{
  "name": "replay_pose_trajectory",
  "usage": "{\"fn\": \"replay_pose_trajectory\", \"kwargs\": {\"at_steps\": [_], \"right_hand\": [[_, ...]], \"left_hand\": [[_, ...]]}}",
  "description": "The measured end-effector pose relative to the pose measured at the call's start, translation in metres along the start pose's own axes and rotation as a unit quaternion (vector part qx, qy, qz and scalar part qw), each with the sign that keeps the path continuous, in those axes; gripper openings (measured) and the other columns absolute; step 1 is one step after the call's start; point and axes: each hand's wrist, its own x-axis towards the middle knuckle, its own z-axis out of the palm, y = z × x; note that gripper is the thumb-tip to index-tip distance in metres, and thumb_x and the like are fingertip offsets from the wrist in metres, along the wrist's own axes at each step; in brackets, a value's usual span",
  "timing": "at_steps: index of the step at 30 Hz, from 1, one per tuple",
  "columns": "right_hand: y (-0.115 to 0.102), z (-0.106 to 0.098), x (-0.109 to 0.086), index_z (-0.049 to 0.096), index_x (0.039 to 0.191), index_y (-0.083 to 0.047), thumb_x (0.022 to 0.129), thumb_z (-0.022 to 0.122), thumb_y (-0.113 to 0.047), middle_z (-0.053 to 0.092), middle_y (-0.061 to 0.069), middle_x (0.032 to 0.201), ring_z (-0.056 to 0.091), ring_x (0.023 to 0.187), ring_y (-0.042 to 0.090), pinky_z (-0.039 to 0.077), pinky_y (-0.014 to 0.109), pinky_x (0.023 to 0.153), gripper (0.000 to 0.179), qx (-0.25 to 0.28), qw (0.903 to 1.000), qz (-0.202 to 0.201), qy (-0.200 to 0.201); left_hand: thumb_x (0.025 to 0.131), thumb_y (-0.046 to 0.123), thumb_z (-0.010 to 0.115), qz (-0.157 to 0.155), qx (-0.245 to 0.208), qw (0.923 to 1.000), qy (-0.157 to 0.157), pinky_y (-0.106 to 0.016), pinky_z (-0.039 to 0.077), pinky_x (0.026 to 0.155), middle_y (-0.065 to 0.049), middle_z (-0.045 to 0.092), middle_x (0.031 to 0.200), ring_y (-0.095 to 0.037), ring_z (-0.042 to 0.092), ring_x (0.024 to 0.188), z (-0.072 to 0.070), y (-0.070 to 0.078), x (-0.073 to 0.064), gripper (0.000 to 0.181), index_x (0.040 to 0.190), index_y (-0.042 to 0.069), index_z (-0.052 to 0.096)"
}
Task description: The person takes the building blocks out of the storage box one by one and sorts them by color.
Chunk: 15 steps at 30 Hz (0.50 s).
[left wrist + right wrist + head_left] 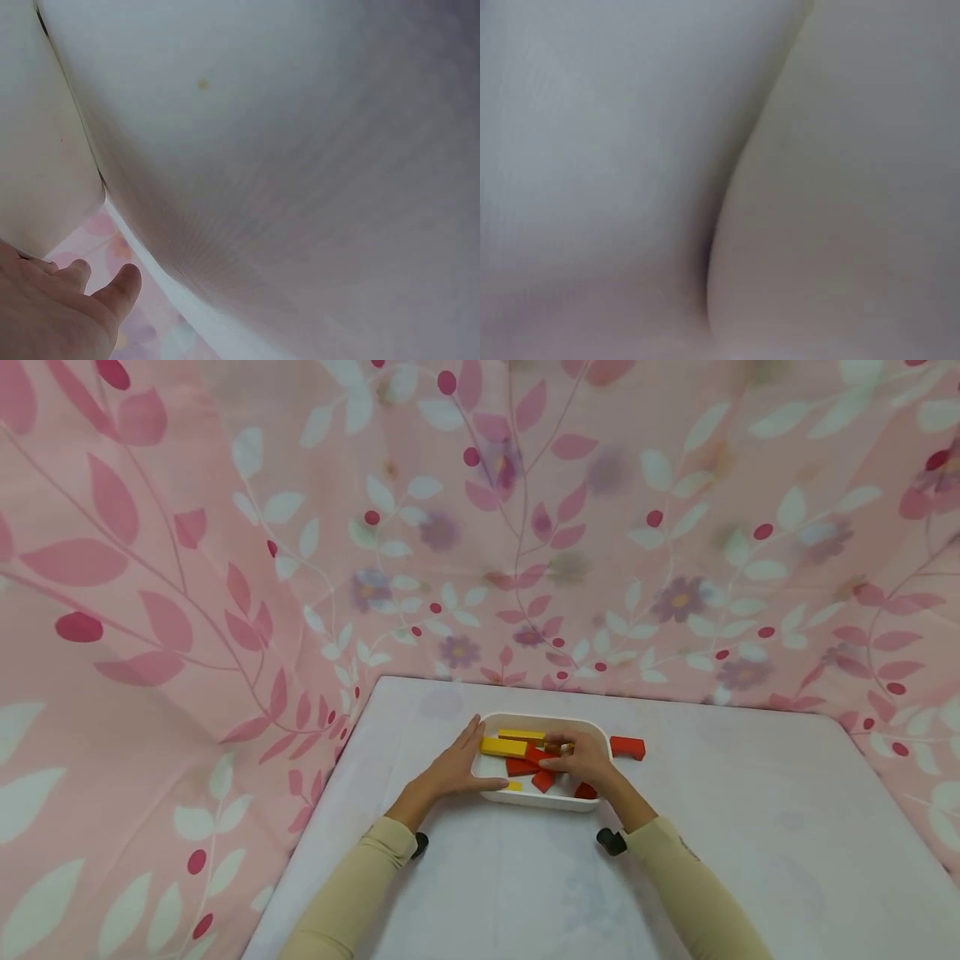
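Note:
A white plastic tray (546, 804) holds several red and yellow toy blocks. Along its left end rests my left hand (450, 768), fingers straight against the side and thumb at the front rim; in the left wrist view that hand (64, 311) shows beside the tray wall (45, 135). My right hand (588, 762) reaches in over the right part, thumb and forefinger apart above the blocks. Whether it pinches one is hidden. Left of its fingers lie a yellow block (504, 747) and a red block (522, 767). Another yellow block (521, 736) lies along the back wall.
A red block with a notched underside (627, 747) lies outside the tray, at its right end. The tray stands on a table with a pale cloth (750, 827). Pink leaf-patterned fabric (525, 527) hangs behind and to the left. The right wrist view shows only blurred pale surfaces.

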Motion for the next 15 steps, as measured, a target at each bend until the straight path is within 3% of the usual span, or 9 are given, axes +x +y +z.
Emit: {"fn": "replay_pose_trajectory", "kwargs": {"at_steps": [7, 15], "right_hand": [[0.002, 0.009, 0.004, 0.072, 0.116, -0.016, 0.081, 0.083, -0.023, 0.069, 0.005, 0.108, 0.053, 0.101, 0.024, 0.048, 0.030, 0.083, 0.038, -0.018, 0.9997, -0.006, 0.013], [0.000, 0.012, 0.002, 0.071, 0.120, -0.018, 0.077, 0.086, -0.026, 0.069, 0.002, 0.109, 0.054, 0.102, 0.023, 0.052, 0.037, 0.089, 0.045, -0.062, 0.9977, -0.025, 0.004]], "left_hand": [[0.073, 0.079, 0.064, 0.008, -0.010, 0.9999, 0.002, -0.049, 0.028, 0.120, -0.005, 0.001, 0.168, -0.024, 0.017, 0.153, 0.001, 0.000, 0.000, 0.123, 0.160, 0.015, 0.006], [0.073, 0.080, 0.063, -0.007, -0.005, 1.0000, -0.003, -0.047, 0.027, 0.121, -0.001, -0.003, 0.169, -0.022, 0.016, 0.154, 0.000, -0.001, 0.000, 0.123, 0.161, 0.017, 0.003]]}}
